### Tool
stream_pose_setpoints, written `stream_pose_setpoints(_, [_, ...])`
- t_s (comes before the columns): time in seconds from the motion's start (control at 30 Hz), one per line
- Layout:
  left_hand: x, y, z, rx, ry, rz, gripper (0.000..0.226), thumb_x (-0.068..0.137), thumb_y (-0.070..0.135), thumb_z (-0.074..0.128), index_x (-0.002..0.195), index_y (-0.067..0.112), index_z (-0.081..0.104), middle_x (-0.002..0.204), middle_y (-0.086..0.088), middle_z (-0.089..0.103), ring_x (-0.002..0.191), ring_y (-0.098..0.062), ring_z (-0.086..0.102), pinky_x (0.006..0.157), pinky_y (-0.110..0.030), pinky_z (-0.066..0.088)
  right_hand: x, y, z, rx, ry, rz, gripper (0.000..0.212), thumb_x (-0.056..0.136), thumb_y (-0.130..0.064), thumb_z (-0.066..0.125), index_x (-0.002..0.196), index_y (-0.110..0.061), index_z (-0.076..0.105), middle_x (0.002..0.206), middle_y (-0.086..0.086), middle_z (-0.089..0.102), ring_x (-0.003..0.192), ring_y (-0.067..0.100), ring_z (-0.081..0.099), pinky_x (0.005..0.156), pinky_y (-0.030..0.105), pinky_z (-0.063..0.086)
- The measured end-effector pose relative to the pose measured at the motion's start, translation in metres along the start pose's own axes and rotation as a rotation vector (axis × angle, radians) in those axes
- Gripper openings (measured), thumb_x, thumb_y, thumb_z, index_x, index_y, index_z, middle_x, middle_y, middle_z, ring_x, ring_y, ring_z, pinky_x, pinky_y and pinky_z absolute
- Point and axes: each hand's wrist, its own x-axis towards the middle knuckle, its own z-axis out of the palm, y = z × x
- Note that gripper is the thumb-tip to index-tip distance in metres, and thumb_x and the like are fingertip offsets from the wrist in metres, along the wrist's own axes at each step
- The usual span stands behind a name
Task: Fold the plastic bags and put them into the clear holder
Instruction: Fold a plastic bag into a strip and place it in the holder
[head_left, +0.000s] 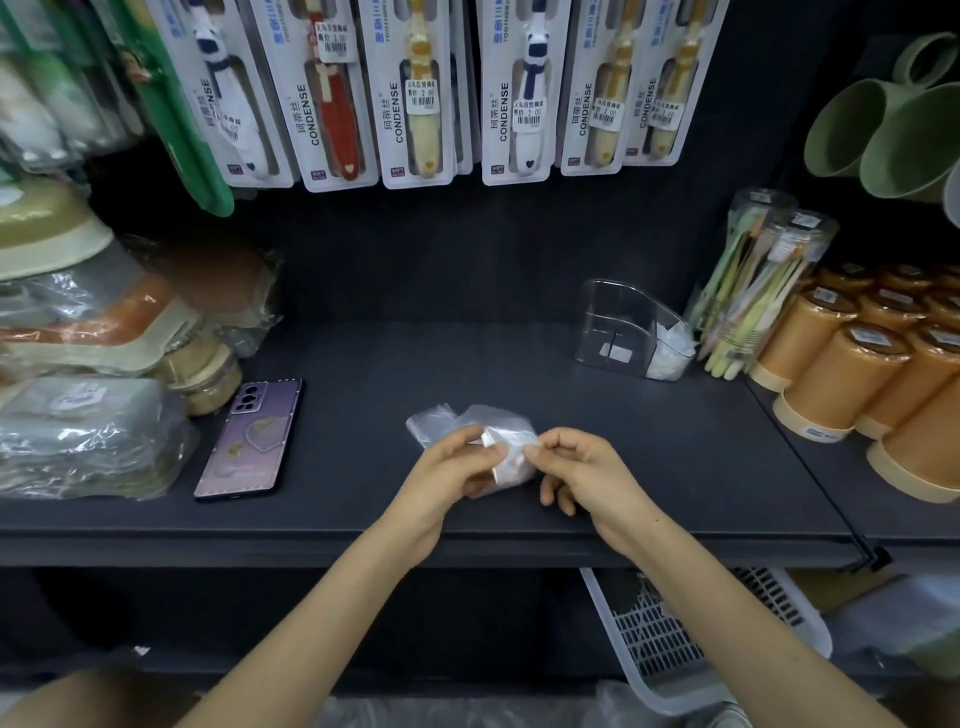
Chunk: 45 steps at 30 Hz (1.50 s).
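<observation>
Left grip: the left hand pinches the left side of a plastic bag between thumb and fingers.
Right grip: the right hand pinches the bag's right edge with thumb and forefinger; the other fingers curl underneath.
Plastic bag: clear, crinkled and partly folded, held between both hands at the front middle of a dark shelf. A loose end sticks out behind the left hand.
Far left: stacked bowls wrapped in plastic film.
Left of the hands: a purple phone lying face down on the shelf.
Back wall: a row of packaged toothbrushes hanging above the shelf.
Right of the hands: the clear holder stands near the back of the shelf, well apart from the hands, with folded bags in its right end.
Far right: clear tubes of toothbrushes just beside the holder, then orange cups, with green mugs above.
Below right: a white basket under the shelf.
</observation>
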Motion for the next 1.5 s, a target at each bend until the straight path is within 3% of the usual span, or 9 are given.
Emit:
stream_pose_setpoints(0.13, [0.007,0.004,-0.009,-0.151,-0.019,-0.071,0.026,0.092,0.021,0.059,0.112,0.005,0.062,0.11,-0.017,0.07,0.103,-0.03,0.067,0.089,-0.037,0.053,0.0,-0.002,-0.003,-0.159,-0.107,0.065,0.014,0.09,-0.013,0.065,0.077,-0.01,0.06,0.059,0.001,0.057,0.039,0.008,0.042,0.037,0.017,0.026])
stream_pose_setpoints(0.37, [0.027,0.006,-0.022,-0.163,0.177,-0.049,0.018,0.094,0.008,0.057,0.111,0.003,0.061,0.108,-0.016,0.07,0.092,-0.023,0.07,0.069,-0.027,0.058,0.002,-0.009,-0.009,-0.465,-0.154,0.103,0.014,0.089,-0.013,0.064,0.076,-0.008,0.063,0.054,0.0,0.051,0.038,0.005,0.036,0.046,0.02,0.033])
stream_pose_setpoints(0.47, [0.039,0.006,-0.024,-0.042,0.209,0.006,0.02,0.092,0.006,0.061,0.112,0.006,0.058,0.108,-0.018,0.069,0.092,-0.019,0.069,0.067,-0.025,0.058,0.002,-0.01,-0.012,-0.565,-0.137,0.11,0.018,0.089,-0.016,0.064,0.073,-0.009,0.062,0.053,0.0,0.053,0.039,0.006,0.04,0.05,0.021,0.037])
stream_pose_setpoints(0.63, [0.057,0.01,-0.019,0.321,0.162,0.159,0.033,0.074,0.03,0.075,0.104,0.024,0.064,0.106,-0.005,0.071,0.102,-0.019,0.066,0.092,-0.034,0.052,-0.002,-0.011,-0.018,-0.575,-0.133,0.114,0.017,0.091,-0.021,0.062,0.077,-0.011,0.062,0.067,0.008,0.062,0.042,0.007,0.046,0.045,0.017,0.035])
stream_pose_setpoints(0.8, [0.071,0.006,-0.012,0.738,0.18,0.28,0.021,0.091,0.024,0.064,0.111,0.018,0.066,0.097,0.008,0.068,0.094,-0.013,0.064,0.083,-0.026,0.048,-0.002,-0.01,-0.028,-0.391,-0.085,0.13,0.014,0.091,-0.015,0.062,0.079,-0.008,0.062,0.055,-0.002,0.059,0.041,0.008,0.045,0.039,0.02,0.03])
stream_pose_setpoints(0.93, [0.068,0.002,-0.006,0.856,0.273,0.335,0.018,0.094,0.027,0.058,0.1,0.013,0.067,0.084,0.0,0.07,0.081,-0.019,0.064,0.075,-0.031,0.048,-0.003,-0.006,-0.038,-0.212,-0.011,0.17,0.011,0.089,-0.01,0.065,0.079,-0.006,0.064,0.061,0.001,0.06,0.039,0.009,0.042,0.037,0.02,0.029])
stream_pose_setpoints(1.13, [0.055,-0.006,0.003,0.883,0.35,0.342,0.023,0.092,0.03,0.059,0.086,0.009,0.066,0.069,-0.009,0.065,0.067,-0.025,0.062,0.059,-0.031,0.044,-0.006,-0.003,-0.051,-0.239,-0.017,0.181,0.009,0.086,-0.005,0.067,0.094,-0.002,0.069,0.058,0.003,0.054,0.039,0.005,0.035,0.039,0.016,0.026])
stream_pose_setpoints(1.33, [0.052,-0.006,0.005,0.81,0.368,0.227,0.023,0.088,0.036,0.064,0.094,0.014,0.069,0.084,-0.001,0.071,0.079,-0.018,0.065,0.071,-0.035,0.052,-0.001,0.001,-0.052,-0.631,-0.018,0.05,0.005,0.086,-0.019,0.07,0.087,-0.018,0.066,0.057,-0.007,0.065,0.053,-0.001,0.057,0.064,0.018,0.046])
stream_pose_setpoints(1.5, [0.059,-0.001,-0.006,0.434,0.401,0.089,0.018,0.089,0.031,0.067,0.095,0.014,0.068,0.08,0.006,0.065,0.071,-0.01,0.06,0.058,-0.019,0.046,0.001,0.006,-0.051,-0.668,0.003,0.003,0.006,0.086,-0.021,0.07,0.087,-0.02,0.064,0.056,-0.007,0.064,0.051,-0.003,0.056,0.058,0.01,0.043])
